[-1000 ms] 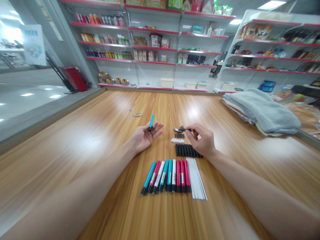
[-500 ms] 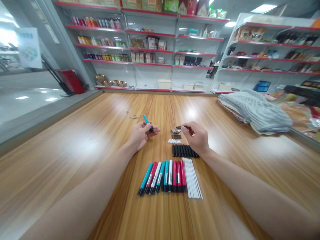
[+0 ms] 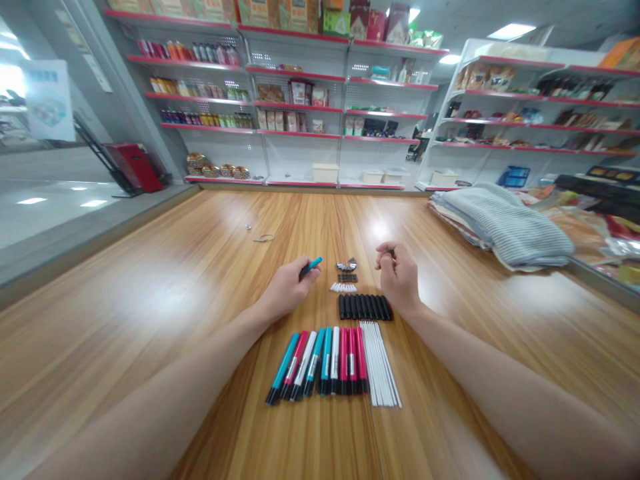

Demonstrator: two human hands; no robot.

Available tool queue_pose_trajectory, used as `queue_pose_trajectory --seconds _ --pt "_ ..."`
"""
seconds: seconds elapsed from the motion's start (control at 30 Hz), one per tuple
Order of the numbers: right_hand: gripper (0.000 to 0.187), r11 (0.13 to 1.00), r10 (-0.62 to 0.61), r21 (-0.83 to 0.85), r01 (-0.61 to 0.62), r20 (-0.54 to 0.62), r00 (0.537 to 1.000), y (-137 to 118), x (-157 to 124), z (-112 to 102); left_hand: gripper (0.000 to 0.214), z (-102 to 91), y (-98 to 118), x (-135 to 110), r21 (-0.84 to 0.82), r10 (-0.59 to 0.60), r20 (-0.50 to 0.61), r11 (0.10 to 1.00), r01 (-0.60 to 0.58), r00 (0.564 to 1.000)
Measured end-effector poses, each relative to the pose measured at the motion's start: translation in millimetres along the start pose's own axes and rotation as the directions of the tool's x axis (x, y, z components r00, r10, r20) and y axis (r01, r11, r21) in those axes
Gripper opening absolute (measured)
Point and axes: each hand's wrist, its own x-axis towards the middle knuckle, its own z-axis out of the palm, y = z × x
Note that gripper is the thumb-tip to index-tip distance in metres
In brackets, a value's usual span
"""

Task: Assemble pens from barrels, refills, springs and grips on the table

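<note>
Bench (image 3: 150,300) open toward left edge, folded cloth (image 3: 505,223) at right edge, left hand (image 3: 286,292) fingers pinching teal pen barrel (image 3: 311,267), right hand (image 3: 399,275) fingers curled shut, contents unseen

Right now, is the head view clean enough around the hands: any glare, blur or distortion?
Head view: wide-angle distortion stretches the forearms and bows the shelves; ceiling-light glare washes the table left of the hands; the left hand, its teal pen part and the right hand are sharp; the tiny parts between them are too small to resolve.
</note>
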Motion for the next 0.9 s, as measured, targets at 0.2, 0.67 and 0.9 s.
queue_pose_trajectory --seconds 0.2,0.67,0.9 --pt "0.018 0.996 -0.066 -0.05 0.069 0.067 0.996 0 -2 0 0.031 7.5 5 -1 0.236 0.099 0.152 0.963 -0.134 0.983" --pt "0.02 0.989 -0.123 -0.061 0.133 0.144 0.982 -5 -3 0 0.023 13.0 2 2 0.324 0.109 0.201 0.93 -0.172 0.973" --pt "0.021 0.992 -0.117 -0.035 0.125 0.178 0.977 -4 -4 0 0.025 13.8 3 2 0.375 0.108 0.192 0.91 -0.175 0.975"
